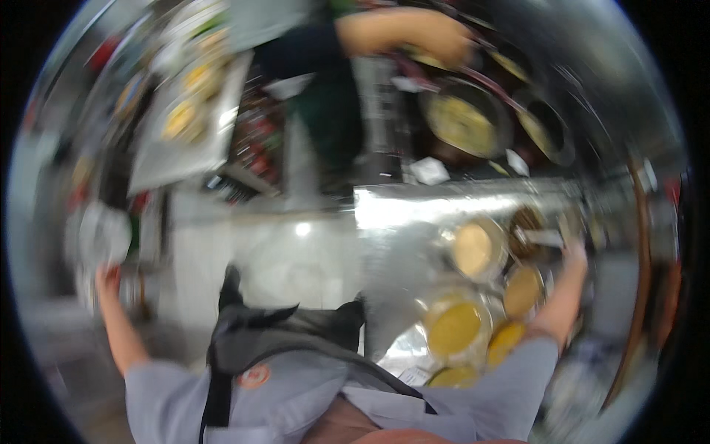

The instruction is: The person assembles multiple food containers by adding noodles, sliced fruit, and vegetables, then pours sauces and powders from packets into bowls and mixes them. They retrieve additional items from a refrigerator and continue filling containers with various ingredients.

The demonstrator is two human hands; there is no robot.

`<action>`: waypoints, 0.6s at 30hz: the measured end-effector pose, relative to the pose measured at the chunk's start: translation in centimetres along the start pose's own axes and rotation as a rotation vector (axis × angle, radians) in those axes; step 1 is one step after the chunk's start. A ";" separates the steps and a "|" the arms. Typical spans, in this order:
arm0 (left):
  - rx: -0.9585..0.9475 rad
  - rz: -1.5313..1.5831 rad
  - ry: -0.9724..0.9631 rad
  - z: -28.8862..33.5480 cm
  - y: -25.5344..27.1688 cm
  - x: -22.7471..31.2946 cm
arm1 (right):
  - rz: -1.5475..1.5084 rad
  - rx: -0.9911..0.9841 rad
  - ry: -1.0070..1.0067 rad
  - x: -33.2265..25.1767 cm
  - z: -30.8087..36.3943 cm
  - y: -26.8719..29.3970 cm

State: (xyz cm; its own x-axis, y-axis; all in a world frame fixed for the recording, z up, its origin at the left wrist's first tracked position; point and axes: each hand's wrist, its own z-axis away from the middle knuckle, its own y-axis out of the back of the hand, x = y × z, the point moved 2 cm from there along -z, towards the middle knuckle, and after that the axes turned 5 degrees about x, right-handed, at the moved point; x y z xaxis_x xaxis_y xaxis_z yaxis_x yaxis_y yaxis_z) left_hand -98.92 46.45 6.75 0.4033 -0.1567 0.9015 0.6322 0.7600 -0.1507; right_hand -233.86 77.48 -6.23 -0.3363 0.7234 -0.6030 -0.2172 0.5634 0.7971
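On the far left, my left hand (109, 277) is at the lower rim of a round white dish (105, 234) and appears to grip it, though blur softens the fingers. My right arm stretches out over the metal counter on the right. My right hand (573, 255) is smeared by motion beside a pale flat handle (543, 237). That handle lies across a container of dark brown food (526, 226); whether my fingers touch it cannot be made out. Left of this stands a round tub of pale orange sauce (473, 250).
Several tubs of yellow contents, one a large yellow tub (454, 328), crowd the steel counter (392, 259). Beyond it, a co-worker's hand (444, 41) reaches over pans, including a pan of yellowish food (462, 122). A metal tray (166, 159) with food stands at the far left.
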 end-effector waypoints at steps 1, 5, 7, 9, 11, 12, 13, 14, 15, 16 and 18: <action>0.001 -0.066 0.002 0.1 -0.1 -0.5 | 0.084 -0.051 0.062 -1.7 0.1 1.4; -0.071 -0.152 -0.006 0.0 -1.9 -2.1 | 0.182 -0.220 -0.138 -14.2 6.9 8.2; -0.020 -0.254 0.041 -0.4 -2.9 -2.9 | 0.325 -0.313 -0.252 -22.5 14.5 10.9; -0.034 -0.266 0.088 -1.3 -3.1 -3.8 | 0.451 -0.425 -0.283 -31.9 23.1 11.3; -0.068 -0.281 0.174 -2.9 -2.0 -4.2 | 0.498 -0.581 -0.187 -41.5 31.1 7.9; -0.159 -0.283 0.147 -4.6 -1.2 -3.9 | 0.378 -0.733 -0.096 -46.7 35.6 5.0; -0.218 -0.293 0.128 -6.5 -0.2 -3.5 | 0.332 -0.801 0.045 -51.8 40.3 1.4; -0.287 -0.314 0.094 -9.4 0.5 -3.0 | 0.277 -0.864 0.209 -56.7 45.0 -4.3; -0.372 -0.331 0.045 -12.8 1.3 -1.9 | 0.226 -0.922 0.364 -61.9 50.8 -9.8; -0.383 -0.408 0.047 -16.5 2.1 -0.9 | 0.161 -0.984 0.492 -66.7 57.1 -16.0; -0.519 -0.551 0.030 -24.9 3.1 2.1 | 0.001 -1.140 0.690 -76.5 71.3 -29.2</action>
State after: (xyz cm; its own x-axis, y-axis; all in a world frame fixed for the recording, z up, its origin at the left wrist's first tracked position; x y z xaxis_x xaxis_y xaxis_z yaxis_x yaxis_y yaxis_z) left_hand -79.65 32.76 -1.96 -0.0481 -0.4510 0.8912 0.9748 0.1732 0.1403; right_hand -136.41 34.13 14.35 -0.6558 0.1841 -0.7321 -0.7430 -0.3289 0.5829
